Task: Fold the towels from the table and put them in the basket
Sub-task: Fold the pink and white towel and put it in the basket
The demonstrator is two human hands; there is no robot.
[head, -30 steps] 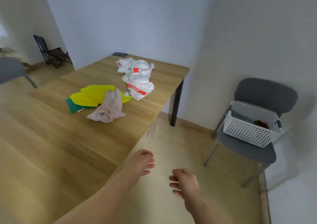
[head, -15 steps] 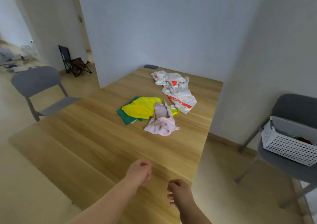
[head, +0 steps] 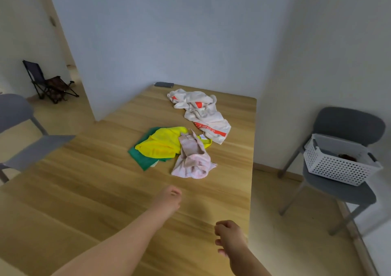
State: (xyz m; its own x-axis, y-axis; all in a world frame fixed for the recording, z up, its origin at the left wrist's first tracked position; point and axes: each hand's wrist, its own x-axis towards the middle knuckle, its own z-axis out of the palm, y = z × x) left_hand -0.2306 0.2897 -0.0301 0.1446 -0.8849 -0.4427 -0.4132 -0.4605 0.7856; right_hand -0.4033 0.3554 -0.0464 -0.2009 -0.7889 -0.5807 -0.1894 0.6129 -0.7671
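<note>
Fingers of the left hand loosely curled, apart, holding nothing, stretched forward over the counter. Right hand lower and nearer, just inside the counter's right edge, fingers half curled, also holding nothing.

Just beyond the left hand, a crumpled pink towel, lying partly over a yellow towel, itself on a green towel. Farther back, touching the yellow one's far corner, a white towel with red print. A dark flat thing, perhaps a phone, at the far edge. White basket well apart, off to the right on a grey chair, something dark already inside.

Likely step: reaching for the pink towel. Best done by pinching one corner, lifting clear of the yellow one so nothing drags along, then shaking flat on the bare wood nearby before folding.

Compared with half a second ago: left hand farther forward and closer to the pink towel, right hand little changed; towels unmoved; view drawn nearer the pile, basket showing more fully at the right.
</note>
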